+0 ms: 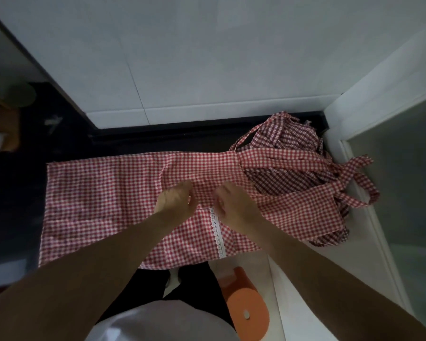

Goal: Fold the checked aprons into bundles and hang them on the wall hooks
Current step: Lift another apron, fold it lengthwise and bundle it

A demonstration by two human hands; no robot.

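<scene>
Both arms out fwd, left grip (176,202) & right grip (234,208) close together, fingers loose.

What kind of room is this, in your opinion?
Probably a home kitchen or utility corner: a dark countertop runs below a white tiled wall, red checked aprons lie on it, and an orange stool stands on the floor.

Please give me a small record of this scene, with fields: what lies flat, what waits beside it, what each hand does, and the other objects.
flat item: red checked apron spread on the dark counter, white lace strip near its front edge
waiting: heap of darker checked aprons at the right, against the wall
left hand: over the apron's middle, fingers curled; grip unclear
right hand: beside it, fingers relaxed on the cloth
other: orange stool on the floor below
</scene>
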